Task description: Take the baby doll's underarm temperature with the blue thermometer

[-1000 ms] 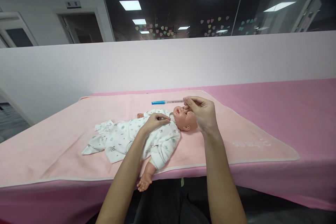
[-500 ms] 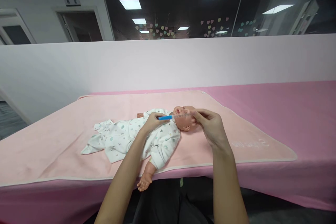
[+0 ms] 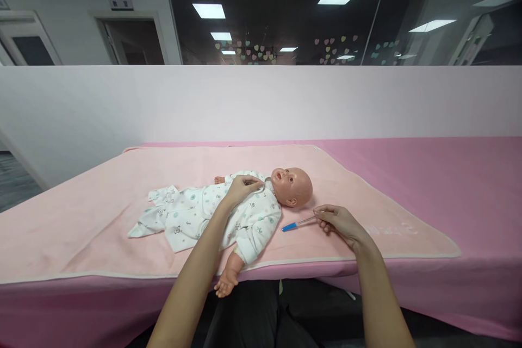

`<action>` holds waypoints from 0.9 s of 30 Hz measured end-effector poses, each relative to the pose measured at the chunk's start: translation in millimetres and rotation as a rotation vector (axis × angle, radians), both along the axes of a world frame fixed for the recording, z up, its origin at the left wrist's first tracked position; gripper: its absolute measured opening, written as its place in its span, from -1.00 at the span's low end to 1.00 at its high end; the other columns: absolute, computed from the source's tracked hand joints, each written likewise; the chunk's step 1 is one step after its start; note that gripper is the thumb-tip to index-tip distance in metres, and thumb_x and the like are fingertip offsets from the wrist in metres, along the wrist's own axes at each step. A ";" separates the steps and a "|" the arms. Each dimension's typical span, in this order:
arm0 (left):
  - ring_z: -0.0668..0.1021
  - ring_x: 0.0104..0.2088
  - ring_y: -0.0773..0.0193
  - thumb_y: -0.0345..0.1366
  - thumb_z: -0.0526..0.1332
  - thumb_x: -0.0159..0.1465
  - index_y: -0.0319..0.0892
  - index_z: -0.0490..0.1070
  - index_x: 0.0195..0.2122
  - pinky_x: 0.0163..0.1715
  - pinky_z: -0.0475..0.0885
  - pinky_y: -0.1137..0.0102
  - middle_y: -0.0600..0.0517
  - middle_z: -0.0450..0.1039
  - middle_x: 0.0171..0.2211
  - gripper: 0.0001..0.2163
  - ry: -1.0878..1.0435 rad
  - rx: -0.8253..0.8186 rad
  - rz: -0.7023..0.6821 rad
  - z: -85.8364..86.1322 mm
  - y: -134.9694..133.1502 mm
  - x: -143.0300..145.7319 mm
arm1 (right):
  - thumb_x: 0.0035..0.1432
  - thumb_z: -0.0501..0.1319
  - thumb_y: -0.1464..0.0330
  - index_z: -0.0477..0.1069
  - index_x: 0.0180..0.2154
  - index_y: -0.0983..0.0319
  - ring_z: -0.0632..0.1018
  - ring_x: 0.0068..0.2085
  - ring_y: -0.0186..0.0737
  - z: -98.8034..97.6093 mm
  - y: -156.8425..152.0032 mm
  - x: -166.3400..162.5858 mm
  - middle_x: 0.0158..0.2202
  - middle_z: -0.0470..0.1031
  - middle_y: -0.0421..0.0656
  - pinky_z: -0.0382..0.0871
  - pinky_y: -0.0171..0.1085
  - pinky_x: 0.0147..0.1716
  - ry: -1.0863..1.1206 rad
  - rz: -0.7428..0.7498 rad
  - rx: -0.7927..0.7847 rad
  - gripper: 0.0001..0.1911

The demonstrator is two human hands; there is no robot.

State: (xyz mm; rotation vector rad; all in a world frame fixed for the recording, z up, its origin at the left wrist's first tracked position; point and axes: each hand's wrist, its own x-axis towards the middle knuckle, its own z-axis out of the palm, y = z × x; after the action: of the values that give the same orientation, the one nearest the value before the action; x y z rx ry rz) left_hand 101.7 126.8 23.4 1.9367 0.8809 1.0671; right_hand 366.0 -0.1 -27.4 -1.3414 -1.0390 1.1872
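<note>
A baby doll (image 3: 291, 186) in a white printed romper (image 3: 191, 212) lies on its back on a light pink blanket (image 3: 367, 196), head to the right. My left hand (image 3: 241, 188) rests on the doll's chest by the collar, fingers curled on the cloth. My right hand (image 3: 340, 223) sits low on the blanket to the right of the doll's head, pinching the clear end of a thin thermometer with a blue tip (image 3: 299, 223). The blue tip points left toward the doll's shoulder and lies close to the blanket.
The blanket covers a long table with a darker pink cloth (image 3: 457, 174). A white partition wall (image 3: 261, 103) stands behind, with dark glass above it. One doll arm (image 3: 228, 277) hangs over the table's near edge.
My right hand has carried the thermometer from above the doll's face down and to the right, onto the blanket beside the head. My left hand has stayed on the doll's chest.
</note>
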 end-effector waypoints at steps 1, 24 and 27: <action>0.43 -0.47 0.34 -0.19 0.24 0.02 -0.28 0.53 -0.42 -0.48 0.25 0.47 -0.02 0.50 -0.48 -0.76 -0.003 -0.004 -0.001 0.4 -0.3 0.2 | -0.16 0.30 0.30 0.39 -0.44 0.31 0.32 -0.67 -0.47 -0.5 1.0 -0.9 -0.65 0.36 -0.24 0.20 -0.45 -0.71 -0.020 0.000 -0.008 -0.77; 0.29 -0.66 0.53 -0.23 0.38 -0.13 -0.26 0.45 -0.31 -0.66 0.18 0.57 0.12 0.33 -0.62 -0.65 -0.582 -0.463 0.141 6.3 10.8 -14.8 | 0.11 0.00 0.45 0.38 -0.30 0.29 0.46 -0.39 -0.23 44.1 71.5 -163.9 -0.31 0.43 -0.04 0.28 -0.30 -0.42 -1.232 -0.333 0.448 -0.79; 0.26 -0.69 0.55 -0.20 0.37 -0.11 -0.25 0.43 -0.29 -0.69 0.15 0.57 0.16 0.29 -0.66 -0.63 -0.595 -0.483 0.146 6.3 12.6 -16.2 | 0.09 -0.01 0.46 0.37 -0.25 0.25 0.46 -0.42 -0.26 27.0 72.5 -167.7 -0.28 0.40 -0.07 0.26 -0.33 -0.47 -1.221 -0.367 0.513 -0.77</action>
State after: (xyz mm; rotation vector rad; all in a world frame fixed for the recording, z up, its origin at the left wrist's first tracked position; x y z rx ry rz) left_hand 85.5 139.4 29.6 1.0839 0.8421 1.2783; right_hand 198.3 72.5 -0.4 -1.6984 -1.6538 -0.3119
